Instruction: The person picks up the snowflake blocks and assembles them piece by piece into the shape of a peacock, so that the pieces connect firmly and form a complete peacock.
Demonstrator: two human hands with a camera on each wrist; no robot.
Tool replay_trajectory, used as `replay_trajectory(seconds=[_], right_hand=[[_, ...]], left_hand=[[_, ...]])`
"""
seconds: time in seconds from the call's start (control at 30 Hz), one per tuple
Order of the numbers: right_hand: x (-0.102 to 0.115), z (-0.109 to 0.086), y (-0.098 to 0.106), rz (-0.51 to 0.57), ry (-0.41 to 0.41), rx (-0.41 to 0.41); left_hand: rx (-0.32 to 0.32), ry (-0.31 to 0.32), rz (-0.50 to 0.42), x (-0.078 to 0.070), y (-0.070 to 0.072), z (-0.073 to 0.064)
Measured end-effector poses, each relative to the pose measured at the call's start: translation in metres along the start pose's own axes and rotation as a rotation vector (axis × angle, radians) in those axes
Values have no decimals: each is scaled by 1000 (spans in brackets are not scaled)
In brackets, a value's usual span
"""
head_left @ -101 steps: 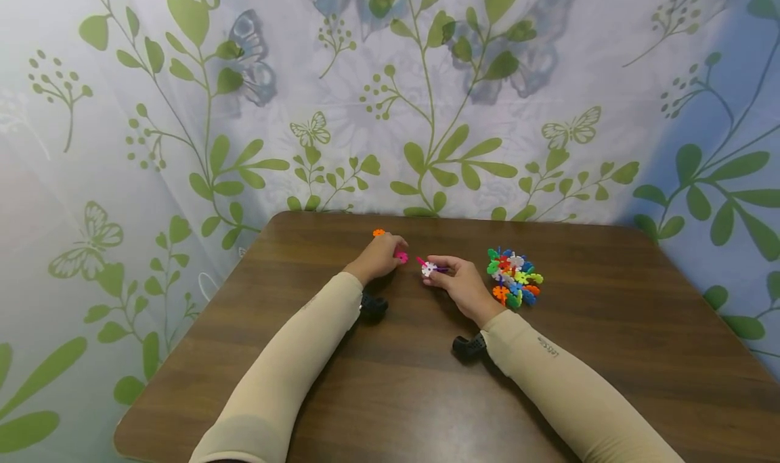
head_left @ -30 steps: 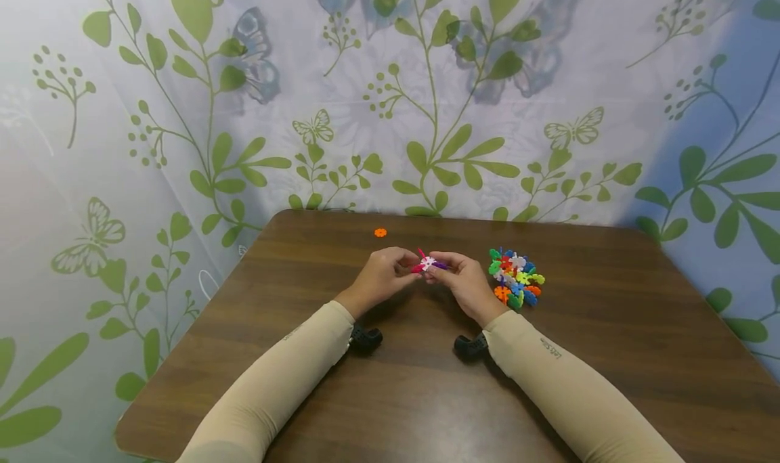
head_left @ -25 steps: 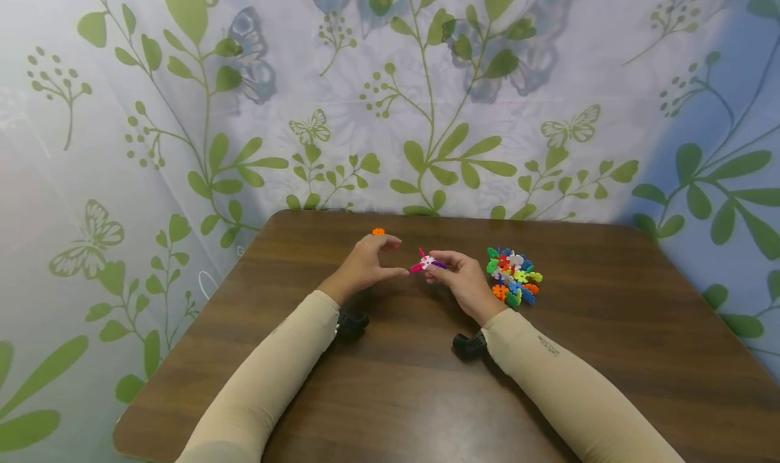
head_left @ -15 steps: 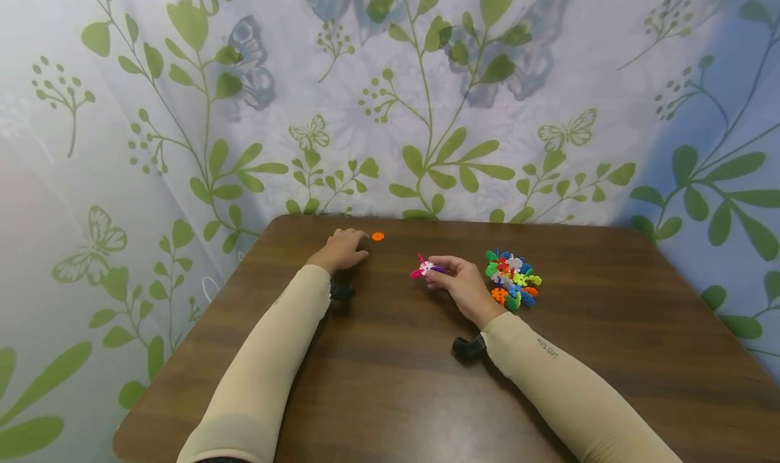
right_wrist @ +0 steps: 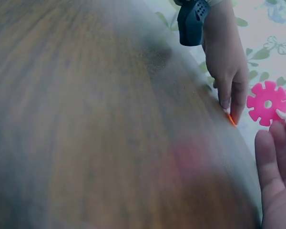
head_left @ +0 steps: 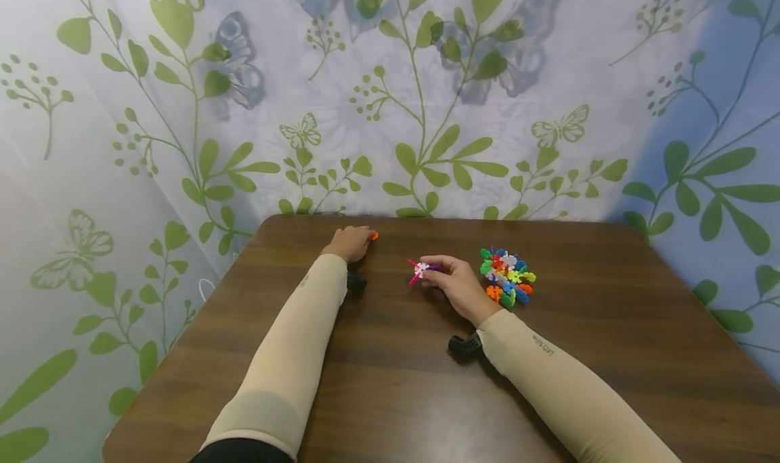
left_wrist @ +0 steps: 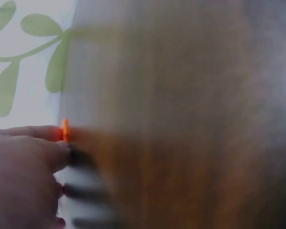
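My left hand [head_left: 350, 244] is at the far left of the table, its thumb and fingertips pinching an orange snowflake disc [head_left: 374, 235]. In the left wrist view that orange disc [left_wrist: 65, 130] stands edge-on between the fingertips. Near the table's middle, my right hand [head_left: 456, 283] holds a small cluster of joined snowflake discs by its right side. A white disc [head_left: 421, 270] forms its centre, with pink discs set edge-on and a purple one mostly hidden by the fingers. One pink disc [right_wrist: 268, 103] faces the camera in the right wrist view.
Right of my right hand, a colourful cluster of many snowflake discs [head_left: 507, 277] sits on the brown wooden table [head_left: 390, 395]. A leaf-and-butterfly patterned curtain [head_left: 390, 111] hangs along the back edge. Black wrist devices [head_left: 464, 346] sit under both sleeves.
My left hand brought a pink disc to the right hand's white one, left it joined there, drew back left, then reached the orange disc and pinched it. My right hand stays nearly in place.
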State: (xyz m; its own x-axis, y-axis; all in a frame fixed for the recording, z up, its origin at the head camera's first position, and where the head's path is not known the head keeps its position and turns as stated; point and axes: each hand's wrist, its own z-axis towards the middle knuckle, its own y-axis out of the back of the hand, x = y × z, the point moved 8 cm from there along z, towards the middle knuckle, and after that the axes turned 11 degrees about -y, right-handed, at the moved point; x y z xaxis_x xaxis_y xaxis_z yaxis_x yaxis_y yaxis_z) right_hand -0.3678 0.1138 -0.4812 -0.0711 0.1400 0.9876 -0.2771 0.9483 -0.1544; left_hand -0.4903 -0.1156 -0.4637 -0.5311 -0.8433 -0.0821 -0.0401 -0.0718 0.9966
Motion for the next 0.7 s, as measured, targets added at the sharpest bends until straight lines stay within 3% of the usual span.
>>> replay_trajectory(seconds=[0.13,0.27,0.47,0.6,0.7], right_hand=[[-1,0,-2,24,-19,20],[-3,1,-2,33,-30,21],[-2,1,-1,19,-7,9],[-1,0,-2,29,5,4],[-1,0,-3,32,18,11]], left_hand=[[-144,-18,-6,-4,6,1],[-237,3,-123,-2,10,-2],[-218,34,-367,0,11,-3],[-208,21,-418,-4,12,-6],[-237,3,-444,-7,14,-11]])
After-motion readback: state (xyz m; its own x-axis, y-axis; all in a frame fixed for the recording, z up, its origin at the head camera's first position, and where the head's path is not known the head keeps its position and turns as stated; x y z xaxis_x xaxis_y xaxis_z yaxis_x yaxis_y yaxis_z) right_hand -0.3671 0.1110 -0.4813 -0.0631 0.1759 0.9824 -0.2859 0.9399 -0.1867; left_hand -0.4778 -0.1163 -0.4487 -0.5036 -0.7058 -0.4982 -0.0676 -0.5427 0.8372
